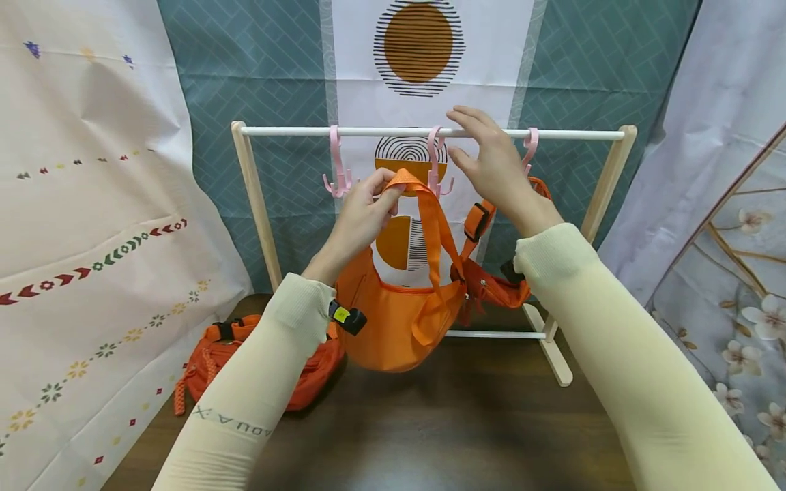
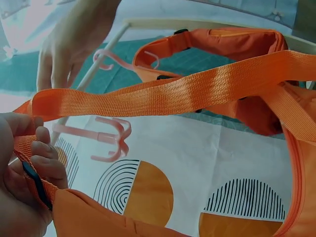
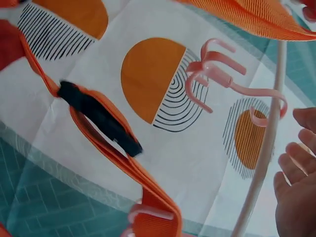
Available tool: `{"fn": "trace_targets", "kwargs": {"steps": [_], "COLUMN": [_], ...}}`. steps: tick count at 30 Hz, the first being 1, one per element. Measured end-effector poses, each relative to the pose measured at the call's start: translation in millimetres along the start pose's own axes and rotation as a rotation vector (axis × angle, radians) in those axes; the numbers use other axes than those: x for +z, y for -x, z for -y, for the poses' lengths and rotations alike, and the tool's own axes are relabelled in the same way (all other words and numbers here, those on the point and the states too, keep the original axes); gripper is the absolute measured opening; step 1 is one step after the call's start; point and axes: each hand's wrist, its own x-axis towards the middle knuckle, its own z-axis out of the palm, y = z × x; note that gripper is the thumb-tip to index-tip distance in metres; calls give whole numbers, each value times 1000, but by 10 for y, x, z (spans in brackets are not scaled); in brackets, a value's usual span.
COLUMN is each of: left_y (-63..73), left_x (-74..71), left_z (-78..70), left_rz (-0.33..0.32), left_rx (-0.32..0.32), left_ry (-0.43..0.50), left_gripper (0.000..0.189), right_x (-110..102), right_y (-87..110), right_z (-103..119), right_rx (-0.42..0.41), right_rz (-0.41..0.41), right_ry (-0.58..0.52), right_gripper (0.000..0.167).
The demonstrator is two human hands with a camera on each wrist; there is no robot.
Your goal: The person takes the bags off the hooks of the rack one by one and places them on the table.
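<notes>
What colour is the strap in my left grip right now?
Orange; the strap shows best in the left wrist view.

An orange crescent-shaped bag [image 1: 389,334] hangs upright in the air before the rack, its rounded bottom down and its curved upper edge trimmed in darker orange-red. The left hand [image 1: 364,208] pinches the top of its ribbed webbing strap [image 1: 434,235], which forms a tall loop, with a slack length drooping over the front of the body. A black strap slider [image 2: 37,183] shows close to the fingers in the left wrist view.

Just behind the strap, and apart from it, a pink multi-prong hook [image 1: 433,157] hangs from the white rail [image 1: 389,131], prongs lowest. The right hand [image 1: 491,160], its fingers spread loosely, is beside that hook at the rail; whether it touches the rail is unclear.
</notes>
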Motion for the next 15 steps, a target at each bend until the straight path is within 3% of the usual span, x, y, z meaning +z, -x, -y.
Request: {"fn": "trace_targets", "kwargs": {"steps": [5, 10, 13, 15], "left_y": [46, 94, 118, 128], "left_x": [-14, -23, -40, -51], "left_z": [55, 79, 82, 84], "left_rz": [-8, -12, -11, -14], "left_rx": [14, 13, 19, 27], "left_ry": [38, 31, 28, 37], "left_gripper": [20, 21, 21, 21], "right_x": [-9, 103, 271, 395], "right_y": [362, 885, 1202, 1379], "right_z": [-54, -124, -236, -328], "right_rx": [-4, 41, 57, 81], "right_rz": [-91, -161, -128, -55], "right_ry": [-163, -347, -433, -496], "right_gripper": [49, 43, 41, 41]}}
